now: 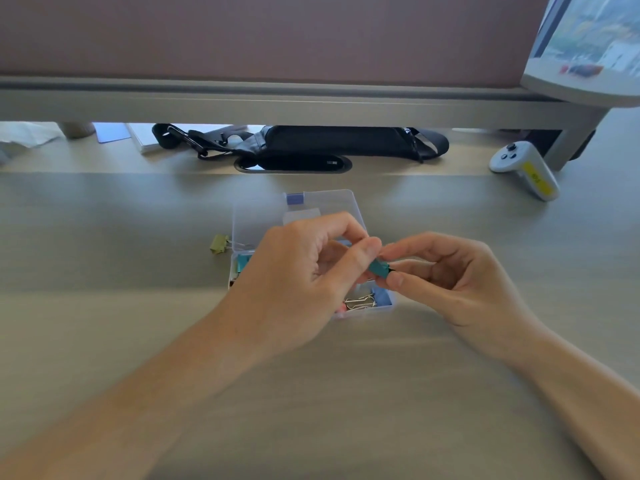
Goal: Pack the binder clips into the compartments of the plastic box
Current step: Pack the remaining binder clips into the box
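Directly above the open plastic box (263,220), the left hand (304,271) and right hand (450,271) share a pinching grip on a teal binder clip (379,268), seemingly readying it for a compartment. An olive binder clip (219,244) waits on the desk (138,306) just beside the box.

The clear plastic box (258,220) lies open on the counter (138,341). A teal binder clip (379,268) is pinched between the left hand (301,271) and right hand (446,271) above it. A second teal clip (242,263) and a blue clip (381,297) sit inside; an olive clip (219,244) lies just left.
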`<state>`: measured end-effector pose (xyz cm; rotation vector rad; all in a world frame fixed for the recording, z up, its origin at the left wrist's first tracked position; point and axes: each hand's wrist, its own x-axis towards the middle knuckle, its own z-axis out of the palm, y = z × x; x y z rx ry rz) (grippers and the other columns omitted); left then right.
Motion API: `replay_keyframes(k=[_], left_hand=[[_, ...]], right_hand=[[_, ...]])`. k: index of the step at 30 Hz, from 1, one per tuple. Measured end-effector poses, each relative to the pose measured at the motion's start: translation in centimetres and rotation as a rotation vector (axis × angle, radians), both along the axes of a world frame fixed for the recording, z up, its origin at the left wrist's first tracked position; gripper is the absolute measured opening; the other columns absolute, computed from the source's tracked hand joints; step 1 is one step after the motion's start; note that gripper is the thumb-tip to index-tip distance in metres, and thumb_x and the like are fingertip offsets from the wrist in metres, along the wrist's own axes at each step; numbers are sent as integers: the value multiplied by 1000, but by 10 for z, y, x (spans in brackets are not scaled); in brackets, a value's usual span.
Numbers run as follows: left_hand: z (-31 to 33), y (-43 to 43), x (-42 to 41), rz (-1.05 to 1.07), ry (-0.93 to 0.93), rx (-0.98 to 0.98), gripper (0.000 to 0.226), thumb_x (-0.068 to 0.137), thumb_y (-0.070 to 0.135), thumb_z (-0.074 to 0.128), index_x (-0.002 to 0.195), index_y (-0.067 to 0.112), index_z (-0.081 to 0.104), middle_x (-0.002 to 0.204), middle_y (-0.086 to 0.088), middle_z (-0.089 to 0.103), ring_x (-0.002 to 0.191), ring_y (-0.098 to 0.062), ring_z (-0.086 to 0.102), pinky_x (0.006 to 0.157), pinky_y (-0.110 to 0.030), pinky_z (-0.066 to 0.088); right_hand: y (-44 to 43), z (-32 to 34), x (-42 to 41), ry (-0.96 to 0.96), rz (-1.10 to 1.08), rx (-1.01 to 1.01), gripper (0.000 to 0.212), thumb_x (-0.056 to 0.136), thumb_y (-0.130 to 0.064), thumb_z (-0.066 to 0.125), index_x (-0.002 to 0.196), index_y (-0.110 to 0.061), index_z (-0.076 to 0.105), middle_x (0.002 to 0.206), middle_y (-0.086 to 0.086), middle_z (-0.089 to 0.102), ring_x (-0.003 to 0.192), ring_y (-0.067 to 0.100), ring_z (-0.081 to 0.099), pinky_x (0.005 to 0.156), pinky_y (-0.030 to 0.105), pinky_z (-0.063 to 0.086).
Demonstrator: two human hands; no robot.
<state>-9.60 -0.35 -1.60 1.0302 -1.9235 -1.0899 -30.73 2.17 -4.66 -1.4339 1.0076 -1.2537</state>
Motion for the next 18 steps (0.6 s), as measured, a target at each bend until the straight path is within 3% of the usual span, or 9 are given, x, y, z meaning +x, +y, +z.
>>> replay_keyframes(k=[2,6,11,15,18], left_hand=[[-2,0,0,9,4,-1,20,105,30,54,93,21,68,86,3,78,84,-17,77,71,-45,64],[-4,0,1,6,-40,-68,21,107,28,50,96,24,67,89,4,77,83,-18,76,72,-42,64],[-3,-1,5,38,-102,-225,20,102,18,59,94,27,74,78,7,68,66,-6,67,59,-10,48],[-6,-3,10,25,-127,-320,12,95,13,71,92,22,78,81,15,73,72,-3,72,68,-8,49],[-10,-6,13,-22,-209,-412,12,91,8,74,91,19,79,79,12,75,72,-3,72,70,-11,51]], right_hand=[[-1,-3,0,0,10,-8,26,82,-3,72,108,4,71,108,14,79,105,32,77,93,34,61],[-1,-5,1,-11,11,-40,26,83,-6,71,108,3,71,112,10,79,107,24,76,91,25,58],[-2,-6,-2,25,-11,-58,20,82,-8,72,101,-1,73,103,9,80,98,17,76,89,21,58],[-3,-6,-6,21,-49,-82,21,79,-5,72,99,1,74,104,13,78,96,14,76,89,19,57],[-2,-6,-10,246,-60,-169,10,84,-3,76,92,-7,80,99,2,80,96,13,76,88,21,57]])
